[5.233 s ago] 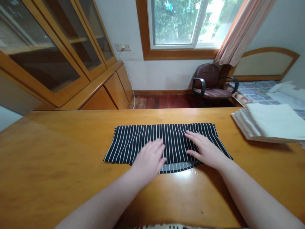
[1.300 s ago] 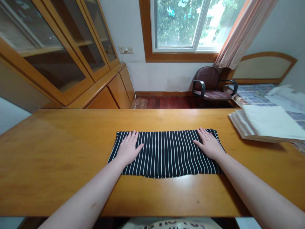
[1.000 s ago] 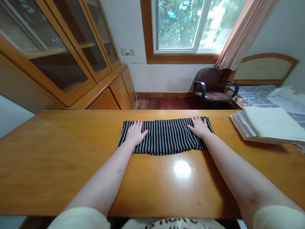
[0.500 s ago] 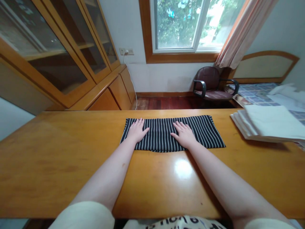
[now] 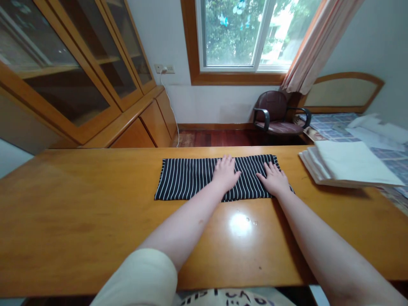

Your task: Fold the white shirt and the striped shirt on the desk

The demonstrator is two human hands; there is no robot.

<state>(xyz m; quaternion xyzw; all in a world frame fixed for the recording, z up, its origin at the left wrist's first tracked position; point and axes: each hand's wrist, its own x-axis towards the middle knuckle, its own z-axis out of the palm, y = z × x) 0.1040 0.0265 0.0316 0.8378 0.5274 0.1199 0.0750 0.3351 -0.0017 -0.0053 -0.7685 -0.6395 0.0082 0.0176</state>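
Note:
A black cloth with white stripes [image 5: 183, 178], folded into a long flat strip, lies across the far part of the wooden table. My left hand [image 5: 225, 174] rests palm down near the cloth's middle, fingers outstretched and pointing away from me. Toward the cloth's right end, my right hand [image 5: 274, 179] lies flat on it with the fingers spread. Neither hand grips the fabric; both press on its top. The parts of the cloth under my palms are hidden.
The wooden table [image 5: 95, 221] spreads out around the cloth. On its right stands a stack of white folded sheets or boards [image 5: 353, 163]. Beyond the far edge are a maroon armchair [image 5: 274, 111], a bed [image 5: 334, 125] and a glass-door cabinet [image 5: 105, 80].
My left hand has slid right along the cloth from its left part to the middle. My right hand has moved right toward the cloth's end. The view has shifted slightly.

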